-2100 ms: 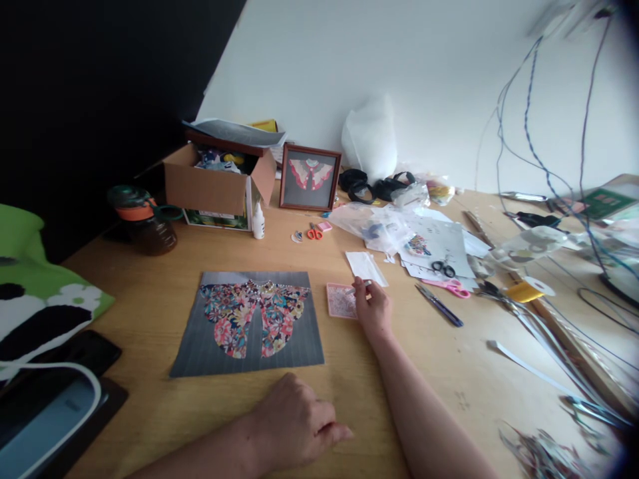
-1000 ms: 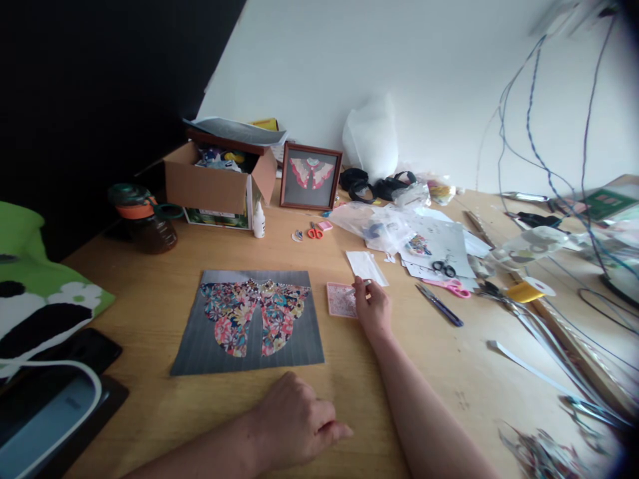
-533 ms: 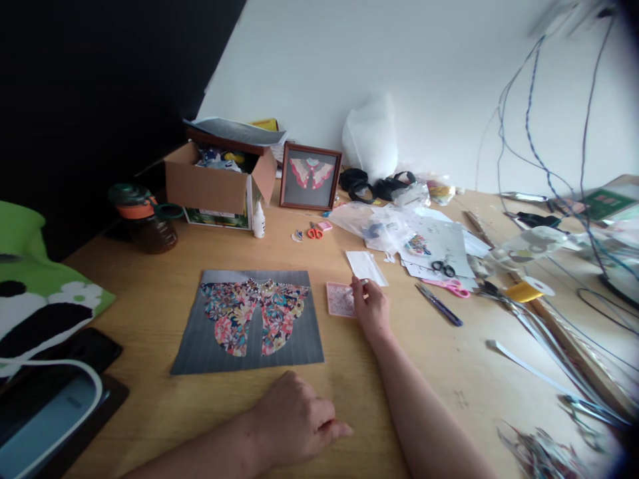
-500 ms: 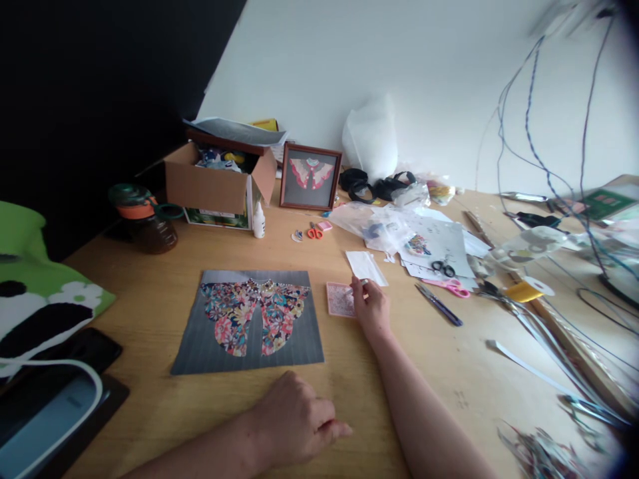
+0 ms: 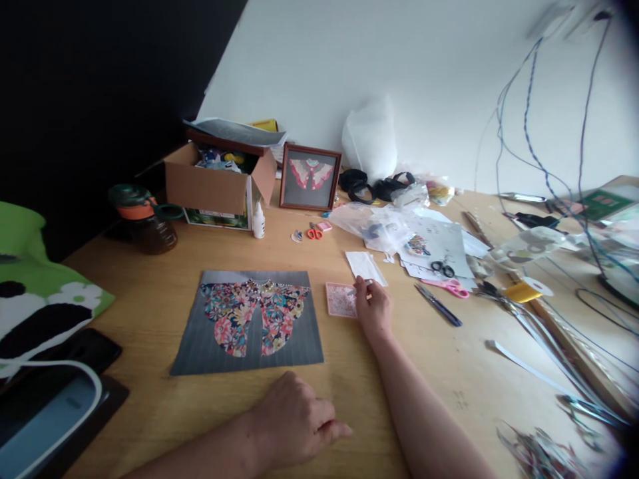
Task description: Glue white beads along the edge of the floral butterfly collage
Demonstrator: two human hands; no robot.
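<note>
My right hand (image 5: 374,309) is pinched around a slim, pale, pen-like tool (image 5: 368,283), mostly covered by the fingers. It hovers at the right edge of a small pink square tray (image 5: 340,301) with a speckled inside; its contents are too small to name. My left hand (image 5: 299,422) rests on the table with fingers curled and one pointing right, and nothing shows in it. Beyond it lies a grey sheet (image 5: 190,356) bearing a floral collar-shaped cutout (image 5: 229,319), with pearl-like beads (image 5: 260,286) along its neckline. A white packet (image 5: 362,265) lies just past my right hand.
A craft knife (image 5: 439,306), pink scissors (image 5: 452,287) and a yellow ribbon spool (image 5: 524,291) lie to the right. Behind stand a glue bottle (image 5: 258,223), an open cardboard box (image 5: 207,189) and a framed collar (image 5: 310,176). A drink bottle (image 5: 150,226) stands at left.
My right hand has shifted slightly right and nearer to me, uncovering a little more of the pink tray. My left hand stays in place.
</note>
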